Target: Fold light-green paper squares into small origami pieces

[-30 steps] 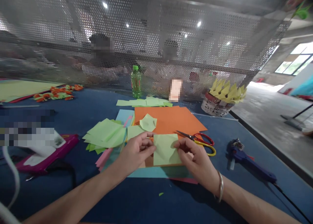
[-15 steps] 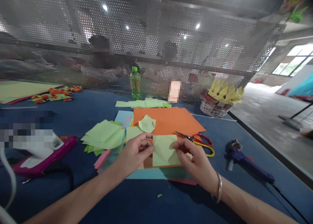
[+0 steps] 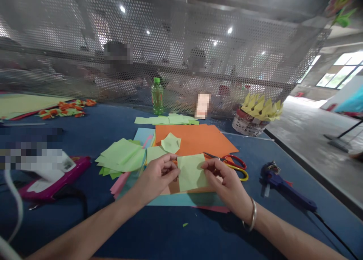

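Pale green paper square [image 3: 191, 173], centre, held between the two hands above the near part of the layered coloured sheets; whether it touches them cannot be told. The left hand [image 3: 161, 175] has its thumb and forefinger at the left edge of the square, fingers curled. The right hand [image 3: 221, 176], a bangle [image 3: 252, 214] at its wrist, pinches the right edge between thumb and forefinger. The far and near edges of the square lie between the hands, uncovered by fingers.

Beyond the square, an orange sheet [image 3: 193, 137] extends to the far side, bearing a creased green piece [image 3: 171, 142] near its left edge. Scissors [image 3: 241, 162] with red and yellow handles lie just beyond the right hand, blades directed left. A light blue sheet [image 3: 181, 200] projects on the near side, and a pile of green papers [image 3: 121, 156] overlaps the sheets at left.

Blue tabletop [image 3: 147, 233] forms an open strip along the near side, marked by a small green scrap [image 3: 185, 224]. A further blue expanse separates the scissors from the dark blue corded tool [image 3: 292, 192] at right, near the dark table edge [image 3: 314, 169]. At the far side, green strips [image 3: 170, 119] and a bottle [image 3: 157, 99] stand before the perforated screen [image 3: 170, 36].
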A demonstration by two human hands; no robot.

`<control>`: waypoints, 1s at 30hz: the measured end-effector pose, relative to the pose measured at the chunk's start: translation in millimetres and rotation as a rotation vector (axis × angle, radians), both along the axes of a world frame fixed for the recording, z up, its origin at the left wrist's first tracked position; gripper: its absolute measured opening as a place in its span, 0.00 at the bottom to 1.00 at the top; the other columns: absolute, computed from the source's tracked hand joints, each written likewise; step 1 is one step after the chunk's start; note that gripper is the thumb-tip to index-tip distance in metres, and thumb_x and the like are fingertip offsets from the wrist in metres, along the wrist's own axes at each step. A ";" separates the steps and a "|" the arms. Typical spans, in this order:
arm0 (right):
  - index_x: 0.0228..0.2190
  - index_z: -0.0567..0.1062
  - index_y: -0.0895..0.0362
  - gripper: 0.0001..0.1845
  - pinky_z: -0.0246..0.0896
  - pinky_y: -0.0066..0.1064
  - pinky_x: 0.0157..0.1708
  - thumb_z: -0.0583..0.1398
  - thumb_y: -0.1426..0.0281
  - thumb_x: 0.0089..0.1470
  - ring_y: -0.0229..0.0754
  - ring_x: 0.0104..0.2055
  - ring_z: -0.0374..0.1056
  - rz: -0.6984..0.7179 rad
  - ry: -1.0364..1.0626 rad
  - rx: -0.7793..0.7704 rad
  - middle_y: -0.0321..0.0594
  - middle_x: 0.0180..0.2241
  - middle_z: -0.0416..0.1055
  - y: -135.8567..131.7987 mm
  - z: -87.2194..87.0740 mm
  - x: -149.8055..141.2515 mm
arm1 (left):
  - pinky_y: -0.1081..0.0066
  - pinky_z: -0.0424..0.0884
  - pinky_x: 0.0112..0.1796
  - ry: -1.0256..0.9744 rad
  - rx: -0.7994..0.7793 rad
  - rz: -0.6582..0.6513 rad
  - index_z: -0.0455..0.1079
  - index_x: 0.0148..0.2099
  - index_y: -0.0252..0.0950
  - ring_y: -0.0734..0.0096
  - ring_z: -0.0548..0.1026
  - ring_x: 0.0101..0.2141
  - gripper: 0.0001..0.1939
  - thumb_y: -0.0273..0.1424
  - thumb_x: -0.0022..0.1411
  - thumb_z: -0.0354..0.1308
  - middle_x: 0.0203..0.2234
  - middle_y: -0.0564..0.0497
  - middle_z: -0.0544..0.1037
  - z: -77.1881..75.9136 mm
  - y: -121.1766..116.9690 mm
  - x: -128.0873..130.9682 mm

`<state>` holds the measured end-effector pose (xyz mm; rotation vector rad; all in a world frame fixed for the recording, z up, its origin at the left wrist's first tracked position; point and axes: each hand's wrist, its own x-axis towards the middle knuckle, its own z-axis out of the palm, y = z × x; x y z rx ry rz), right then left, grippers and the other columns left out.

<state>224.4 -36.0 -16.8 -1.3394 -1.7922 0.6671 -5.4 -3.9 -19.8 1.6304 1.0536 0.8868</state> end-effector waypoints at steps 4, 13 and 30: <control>0.39 0.74 0.54 0.09 0.64 0.28 0.31 0.55 0.67 0.61 0.38 0.30 0.68 0.008 0.007 0.004 0.38 0.33 0.75 2.0 -0.9 1.2 | 0.69 0.69 0.37 -0.002 0.004 -0.010 0.65 0.49 0.36 0.66 0.76 0.31 0.16 0.36 0.61 0.58 0.27 0.54 0.76 0.8 0.5 0.6; 0.39 0.74 0.54 0.08 0.62 0.28 0.31 0.55 0.67 0.61 0.37 0.30 0.66 0.032 0.030 -0.005 0.36 0.31 0.72 1.6 -0.4 0.6 | 0.70 0.69 0.37 0.058 0.047 0.006 0.65 0.50 0.37 0.66 0.76 0.31 0.14 0.37 0.64 0.56 0.26 0.54 0.76 6.4 -4.0 0.7; 0.39 0.72 0.54 0.07 0.58 0.27 0.30 0.54 0.68 0.62 0.37 0.29 0.64 0.044 0.018 0.008 0.33 0.28 0.68 1.8 -3.4 2.3 | 0.58 0.67 0.31 1.325 0.436 0.415 0.70 0.30 0.34 0.40 0.78 0.34 0.12 0.36 0.62 0.54 0.31 0.37 0.77 26.6 13.3 -73.8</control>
